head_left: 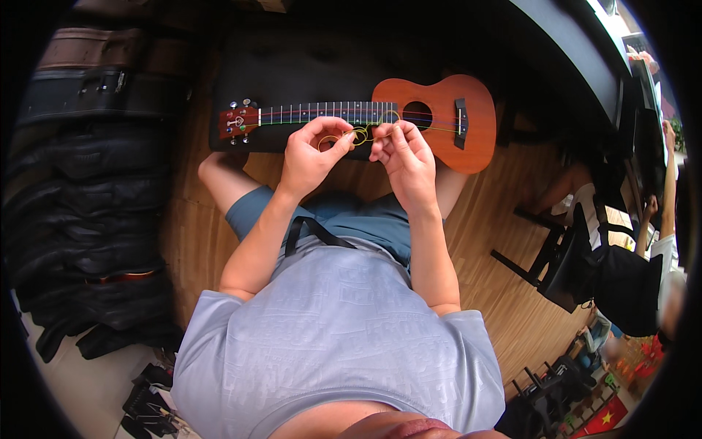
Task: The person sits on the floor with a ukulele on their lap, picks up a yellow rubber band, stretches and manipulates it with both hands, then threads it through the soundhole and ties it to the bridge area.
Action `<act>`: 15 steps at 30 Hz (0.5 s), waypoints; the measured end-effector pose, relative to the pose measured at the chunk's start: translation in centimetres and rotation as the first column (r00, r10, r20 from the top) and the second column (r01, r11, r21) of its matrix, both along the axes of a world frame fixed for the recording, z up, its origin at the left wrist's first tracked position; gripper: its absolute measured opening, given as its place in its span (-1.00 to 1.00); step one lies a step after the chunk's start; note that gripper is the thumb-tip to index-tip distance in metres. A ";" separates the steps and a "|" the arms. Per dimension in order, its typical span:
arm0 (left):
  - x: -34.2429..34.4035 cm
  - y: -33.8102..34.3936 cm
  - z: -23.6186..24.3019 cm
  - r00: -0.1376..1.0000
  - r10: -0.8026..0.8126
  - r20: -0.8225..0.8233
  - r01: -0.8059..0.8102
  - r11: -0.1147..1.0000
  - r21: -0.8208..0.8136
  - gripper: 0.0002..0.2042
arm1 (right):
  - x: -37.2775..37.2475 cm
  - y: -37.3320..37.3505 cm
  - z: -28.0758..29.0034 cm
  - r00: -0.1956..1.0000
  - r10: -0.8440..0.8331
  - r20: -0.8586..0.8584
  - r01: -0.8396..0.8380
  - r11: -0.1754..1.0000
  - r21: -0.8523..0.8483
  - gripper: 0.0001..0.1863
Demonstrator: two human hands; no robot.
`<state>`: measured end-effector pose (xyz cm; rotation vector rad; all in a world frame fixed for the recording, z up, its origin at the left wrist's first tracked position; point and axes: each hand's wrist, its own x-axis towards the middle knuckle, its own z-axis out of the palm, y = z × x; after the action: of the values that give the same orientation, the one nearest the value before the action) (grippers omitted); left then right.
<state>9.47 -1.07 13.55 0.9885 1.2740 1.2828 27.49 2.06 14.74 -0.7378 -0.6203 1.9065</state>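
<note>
A ukulele [461, 95] with a reddish-brown body lies face up on a black padded bench [307, 69], its headstock [240, 123] to the left. Coloured strings run along its neck. Just in front of the fretboard, a coiled yellow-green string [360, 134] hangs in loops between my hands. My left hand [311, 154] pinches the coil between thumb and fingertips. My right hand [406, 157], beside the lower end of the neck, is closed with thumb and fingers on the same string. One length of it reaches toward the bridge [461, 123].
Black instrument cases [88, 183] are stacked along the left. A large black piece of furniture [578, 44] stands at the far right. Another person [662, 249] sits at the right edge near a black chair [556, 271]. Wooden floor [482, 241] lies around the bench.
</note>
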 end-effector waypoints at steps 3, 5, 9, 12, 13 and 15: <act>0.3 0.3 -1.2 0.996 -0.011 0.083 0.014 0.999 -0.031 -0.85 | 0.1 -0.1 -0.4 0.980 0.019 -0.199 -0.029 0.998 -0.047 -0.82; 0.9 0.3 -2.1 0.990 -0.035 0.135 0.042 0.998 -0.047 -0.86 | 0.2 -0.5 -1.0 0.976 -0.014 -0.217 0.003 0.999 -0.048 -0.80; 1.9 0.1 -4.8 0.995 -0.069 0.067 0.074 0.995 -0.068 -0.87 | 0.7 -1.5 -2.5 0.985 -0.144 -0.099 0.145 0.989 0.005 -0.79; 2.8 -0.1 -6.9 0.991 -0.095 -0.099 0.086 0.992 -0.090 -0.90 | 1.6 -3.2 -4.2 0.973 -0.179 -0.147 0.183 0.983 0.013 -0.83; 3.1 -0.3 -7.4 0.982 -0.103 -0.160 0.088 0.991 -0.102 -0.91 | 2.2 -4.0 -5.3 0.966 -0.161 -0.201 0.169 0.985 0.023 -0.84; 3.4 -0.8 -8.9 0.964 -0.072 -0.255 0.071 0.997 -0.010 -0.92 | 2.6 -5.3 -6.7 0.956 -0.133 -0.260 0.146 0.989 0.030 -0.87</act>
<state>12.88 -1.83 4.65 1.2185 1.4199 1.1247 30.07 -3.24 8.04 -0.4785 -0.4387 1.8109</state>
